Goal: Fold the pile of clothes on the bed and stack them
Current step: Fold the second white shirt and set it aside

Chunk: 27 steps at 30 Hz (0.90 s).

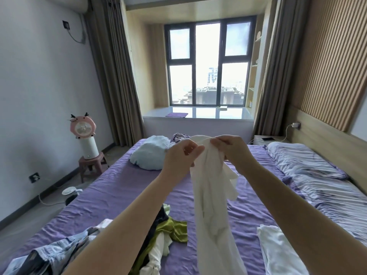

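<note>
Both hands are raised in front of the person, above the middle of the bed (111, 191), and are holding a white garment (212, 195) up by its top edge; the left hand (181, 158) is pinching the cloth with fingers and thumb curled on it, and the right hand (230, 148) is gripping the same edge just beside it, the two hands almost touching; the garment is hanging straight down from the hands in long loose folds, reaching to the bottom of the view, with a sleeve or flap trailing off to its right; under the left forearm, a pile of clothes (164, 241) is lying on the purple sheet, showing olive green, dark and white pieces, with a pale denim piece (57, 253) sprawling at the near left corner; a folded white piece (278, 253) is lying on the sheet under the right forearm, apart from the pile; a light blue pillow (149, 154) is sitting beyond the hands, and a striped pillow (303, 161) is lying along the right side by the headboard.
</note>
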Motion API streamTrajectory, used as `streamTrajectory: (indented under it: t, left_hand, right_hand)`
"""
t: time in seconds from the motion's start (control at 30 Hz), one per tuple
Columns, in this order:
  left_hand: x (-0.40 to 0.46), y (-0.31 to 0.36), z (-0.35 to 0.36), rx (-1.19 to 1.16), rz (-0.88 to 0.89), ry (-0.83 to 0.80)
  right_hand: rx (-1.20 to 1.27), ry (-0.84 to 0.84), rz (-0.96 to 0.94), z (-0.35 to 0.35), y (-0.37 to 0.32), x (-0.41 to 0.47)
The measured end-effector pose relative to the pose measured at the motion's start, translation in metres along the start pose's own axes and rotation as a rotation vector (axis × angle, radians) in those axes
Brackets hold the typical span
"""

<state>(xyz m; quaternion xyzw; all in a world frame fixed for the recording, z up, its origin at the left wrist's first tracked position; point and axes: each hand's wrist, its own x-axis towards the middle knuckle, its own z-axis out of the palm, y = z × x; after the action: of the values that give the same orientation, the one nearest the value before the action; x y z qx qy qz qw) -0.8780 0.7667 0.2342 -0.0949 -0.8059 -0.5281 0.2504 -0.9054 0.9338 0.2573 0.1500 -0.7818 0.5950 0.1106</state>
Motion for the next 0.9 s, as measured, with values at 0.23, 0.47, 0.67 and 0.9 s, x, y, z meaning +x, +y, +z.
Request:
streamTrajectory:
  t: [0.23,0.47,0.67,0.9]
  left_hand:
    - [-0.028,0.0,0.02,0.065,0.019,-0.361]
    - [0.0,-0.006,0.001,0.313,0.053,-0.083]
    - [0.027,-0.033,-0.047,0.387,-0.093,0.012]
    - [0.032,-0.046,-0.063,0.291,-0.193,0.114]
  right_hand:
    - [0.107,0.031,0.07,-0.002,0.005,0.002]
    - [-0.123,-0.156,0.13,-0.045,0.023,0.006]
    - [-0.602,-0.135,0.043,-0.087,0.048,0.002]
    - [-0.703,-0.195,0.063,-0.11,0.072,0.004]
